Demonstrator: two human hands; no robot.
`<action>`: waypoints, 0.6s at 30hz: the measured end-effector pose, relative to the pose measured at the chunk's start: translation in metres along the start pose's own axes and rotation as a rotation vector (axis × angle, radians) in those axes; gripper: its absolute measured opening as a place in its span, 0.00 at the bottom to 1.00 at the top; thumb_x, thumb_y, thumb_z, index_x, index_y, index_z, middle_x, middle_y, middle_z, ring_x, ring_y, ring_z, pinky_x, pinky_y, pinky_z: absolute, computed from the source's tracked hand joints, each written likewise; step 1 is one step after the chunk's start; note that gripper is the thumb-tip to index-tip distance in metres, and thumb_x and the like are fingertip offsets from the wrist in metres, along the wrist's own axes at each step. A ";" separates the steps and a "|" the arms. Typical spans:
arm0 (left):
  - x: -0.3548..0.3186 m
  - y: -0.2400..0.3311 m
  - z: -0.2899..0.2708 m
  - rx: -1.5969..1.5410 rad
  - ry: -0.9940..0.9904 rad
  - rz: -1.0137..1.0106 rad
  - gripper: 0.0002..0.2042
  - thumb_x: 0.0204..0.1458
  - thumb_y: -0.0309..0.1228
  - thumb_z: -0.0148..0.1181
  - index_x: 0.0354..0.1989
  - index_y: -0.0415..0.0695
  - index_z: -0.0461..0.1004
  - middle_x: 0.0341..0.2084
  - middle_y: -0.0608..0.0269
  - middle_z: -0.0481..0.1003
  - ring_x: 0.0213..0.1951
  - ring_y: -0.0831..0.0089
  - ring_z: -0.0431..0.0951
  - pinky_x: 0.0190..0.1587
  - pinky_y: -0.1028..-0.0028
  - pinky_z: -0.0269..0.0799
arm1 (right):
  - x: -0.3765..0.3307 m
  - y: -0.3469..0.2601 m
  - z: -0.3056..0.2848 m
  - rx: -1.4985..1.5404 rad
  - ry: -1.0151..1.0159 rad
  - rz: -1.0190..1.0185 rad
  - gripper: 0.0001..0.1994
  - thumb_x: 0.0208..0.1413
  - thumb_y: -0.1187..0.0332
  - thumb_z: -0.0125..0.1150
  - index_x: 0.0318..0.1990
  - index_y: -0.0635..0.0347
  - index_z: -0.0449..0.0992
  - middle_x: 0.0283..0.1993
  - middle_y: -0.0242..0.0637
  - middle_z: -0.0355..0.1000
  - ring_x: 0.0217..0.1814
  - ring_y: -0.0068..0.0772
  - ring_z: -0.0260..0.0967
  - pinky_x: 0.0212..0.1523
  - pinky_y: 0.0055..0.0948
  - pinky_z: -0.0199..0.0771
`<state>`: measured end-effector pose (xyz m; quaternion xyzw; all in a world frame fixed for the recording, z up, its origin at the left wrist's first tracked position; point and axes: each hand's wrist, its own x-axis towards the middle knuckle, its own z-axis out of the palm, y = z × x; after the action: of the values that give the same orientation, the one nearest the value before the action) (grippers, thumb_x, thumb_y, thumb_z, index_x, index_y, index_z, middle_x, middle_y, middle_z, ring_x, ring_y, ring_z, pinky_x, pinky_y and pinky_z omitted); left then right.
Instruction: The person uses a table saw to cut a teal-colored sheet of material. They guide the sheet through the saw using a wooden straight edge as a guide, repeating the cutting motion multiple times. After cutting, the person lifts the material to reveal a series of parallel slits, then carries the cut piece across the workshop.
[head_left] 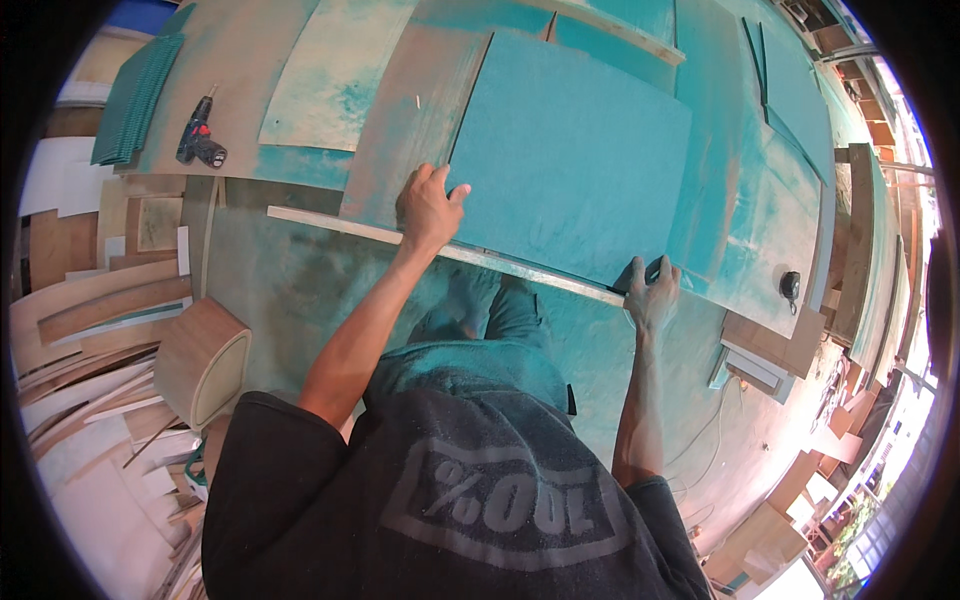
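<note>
A flat square teal panel (575, 155) lies on the workbench in front of me. My left hand (432, 208) is at its lower left edge, fingers bent and thumb over the panel side. At the lower right corner, my right hand (652, 290) has its fingers and thumb closed about the panel's edge; the fingertips are in shadow. A long narrow wooden strip (335, 225) runs along the panel's near edge, passing under my left wrist and ending by my right hand.
A cordless drill (200, 135) and a stack of teal slats (138, 100) sit at the bench's left. A small black tape measure (790, 287) rests at the right. Thin boards (335, 75) cover the bench. A curved wooden piece (203, 360) and offcuts (90, 410) stand at lower left.
</note>
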<state>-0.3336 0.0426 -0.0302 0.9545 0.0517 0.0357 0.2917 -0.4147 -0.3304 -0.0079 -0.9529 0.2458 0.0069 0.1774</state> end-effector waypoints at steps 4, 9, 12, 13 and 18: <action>0.001 -0.001 -0.001 0.006 0.009 0.017 0.23 0.55 0.38 0.71 0.52 0.33 0.78 0.40 0.48 0.75 0.41 0.51 0.79 0.44 0.57 0.74 | 0.003 -0.004 -0.001 0.009 0.018 0.010 0.32 0.60 0.49 0.63 0.62 0.68 0.72 0.57 0.48 0.71 0.59 0.54 0.72 0.56 0.49 0.73; 0.003 -0.003 0.001 -0.018 -0.014 0.032 0.22 0.54 0.37 0.72 0.50 0.32 0.78 0.39 0.49 0.75 0.40 0.52 0.80 0.42 0.57 0.75 | 0.002 -0.002 -0.001 0.017 0.046 0.031 0.32 0.59 0.51 0.63 0.62 0.70 0.72 0.56 0.49 0.71 0.60 0.54 0.72 0.58 0.49 0.73; 0.004 -0.002 0.000 -0.023 -0.045 0.011 0.21 0.53 0.36 0.73 0.49 0.32 0.78 0.39 0.49 0.76 0.40 0.53 0.81 0.43 0.58 0.76 | 0.002 0.001 0.001 0.039 0.063 0.033 0.32 0.56 0.53 0.64 0.61 0.70 0.73 0.55 0.49 0.72 0.60 0.54 0.71 0.58 0.49 0.73; 0.003 -0.003 0.001 -0.018 -0.037 0.012 0.21 0.53 0.36 0.73 0.48 0.33 0.78 0.40 0.49 0.77 0.41 0.53 0.81 0.43 0.58 0.76 | 0.002 0.002 0.002 0.049 0.067 0.029 0.32 0.56 0.53 0.64 0.60 0.71 0.73 0.55 0.49 0.72 0.59 0.54 0.71 0.58 0.49 0.72; 0.003 -0.002 0.000 0.007 -0.048 0.001 0.19 0.53 0.36 0.73 0.45 0.33 0.78 0.39 0.49 0.78 0.41 0.53 0.82 0.43 0.58 0.77 | 0.001 -0.002 0.000 0.046 0.080 0.057 0.27 0.52 0.56 0.65 0.52 0.70 0.75 0.50 0.49 0.71 0.55 0.53 0.71 0.54 0.49 0.72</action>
<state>-0.3304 0.0450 -0.0310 0.9561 0.0443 0.0126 0.2894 -0.4125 -0.3296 -0.0074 -0.9407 0.2798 -0.0321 0.1892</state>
